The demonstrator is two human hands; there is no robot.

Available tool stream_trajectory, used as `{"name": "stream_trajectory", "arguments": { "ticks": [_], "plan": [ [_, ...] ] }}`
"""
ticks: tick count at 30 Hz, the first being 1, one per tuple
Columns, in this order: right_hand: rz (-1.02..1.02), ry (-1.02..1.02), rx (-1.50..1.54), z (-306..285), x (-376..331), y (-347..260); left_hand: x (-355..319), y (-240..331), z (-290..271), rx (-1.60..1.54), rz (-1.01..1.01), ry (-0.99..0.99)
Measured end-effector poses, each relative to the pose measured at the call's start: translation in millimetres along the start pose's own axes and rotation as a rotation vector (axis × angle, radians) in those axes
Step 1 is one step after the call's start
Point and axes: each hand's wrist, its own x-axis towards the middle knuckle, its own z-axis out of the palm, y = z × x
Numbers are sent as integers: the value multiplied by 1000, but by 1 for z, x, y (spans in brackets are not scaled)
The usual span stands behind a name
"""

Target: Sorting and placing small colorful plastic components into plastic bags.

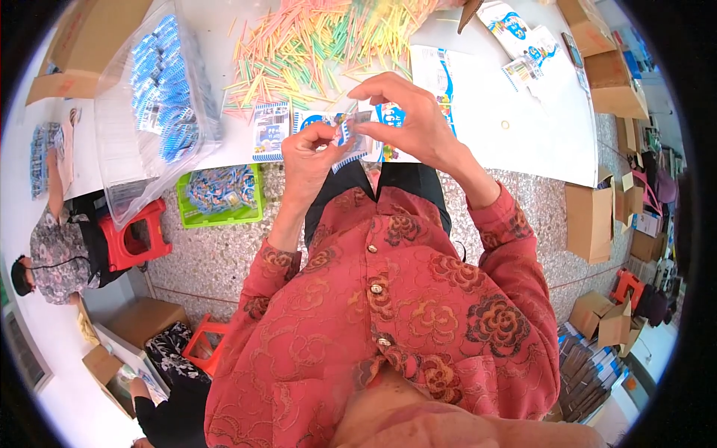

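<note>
A: Progress?
B: Judged partway: many blue-striped packets [160, 89] lay massed at left; pastel sticks [299, 60] remained loose, far middle.
A: Hands?
B: Left hand [308, 157] pinched a small packet [349, 153] at the near edge of the table [538, 149]. Right hand [411, 119] had thumb and forefinger parted beside it; contact uncertain.
A: Containers, left to right?
B: Clear tray [125, 200]: those massed packets. Green crate [224, 222], floor: jumbled small packets. Cardboard box [588, 224], right: contents not discernible.

Left hand [303, 160] at eleven o'clock of the view, fingertips pinched; right hand [420, 125] at one, arched, thumb and forefinger parted.
</note>
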Motion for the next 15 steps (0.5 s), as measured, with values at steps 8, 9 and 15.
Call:
{"name": "stream_trajectory", "arguments": {
  "ticks": [8,9,15],
  "plan": [
    [-261,45,-156,-8,-6,-9,0,2,4,-148,14,16],
    [-290,4,-203,-7,-7,-11,0,2,5,-148,15,17],
    [-399,-117,-380,-3,-13,-13,-1,-5,2,-76,42,0]
  ]
}}
